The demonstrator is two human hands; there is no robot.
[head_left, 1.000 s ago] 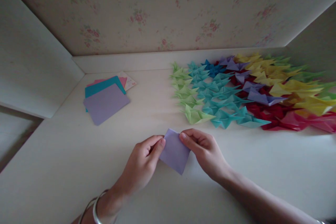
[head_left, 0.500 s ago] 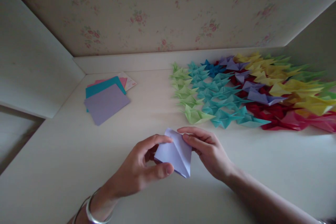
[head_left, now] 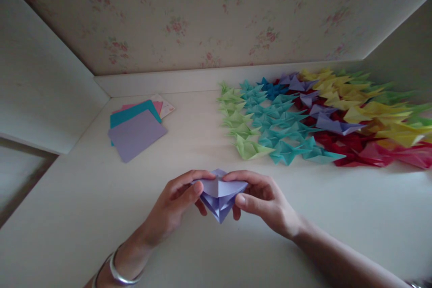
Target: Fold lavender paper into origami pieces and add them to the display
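A folded sheet of lavender origami paper (head_left: 219,200) is held up between both hands above the white table. Its top flap is folded over in a wide band, and the layers beneath spread apart towards a point facing me. My left hand (head_left: 180,200) pinches the left corner, thumb in front and fingers along the top edge and behind. On the right corner, my right hand (head_left: 266,200) grips the same way. Both index fingertips rest near the upper middle of the paper. A silver bangle (head_left: 118,270) circles my left wrist.
Rows of folded paper cranes in green, teal (head_left: 285,150), blue, purple, yellow (head_left: 374,114) and red (head_left: 351,148) stand at the back right. Flat paper sheets, lavender on top (head_left: 138,135), lie at the left. A flowered wall (head_left: 189,45) closes off the back of the table (head_left: 84,216).
The paper has turned from a flat, tilted diamond to a point-down shape with its layers opened out. Both hands have moved to its side corners, the thumbs now in front.
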